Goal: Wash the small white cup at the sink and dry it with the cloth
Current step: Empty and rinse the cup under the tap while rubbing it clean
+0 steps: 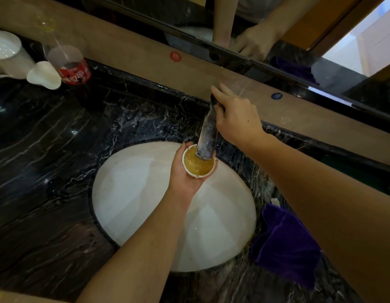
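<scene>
My left hand (182, 173) holds the small white cup (198, 161) upright over the back of the white sink basin (135, 193). The cup is full of yellowish liquid. The chrome tap spout (208, 133) reaches down over the cup's far rim. My right hand (235, 115) grips the tap's top end, near the back wall. A purple cloth (283, 239) lies crumpled on the counter to the right of the basin.
The counter (47, 149) is black marble, wet behind the basin. At the far left stand a white mug (8, 53), a small white cup on its side (44, 75) and a red-labelled plastic bottle (69, 64). A mirror (277, 29) runs along the back wall.
</scene>
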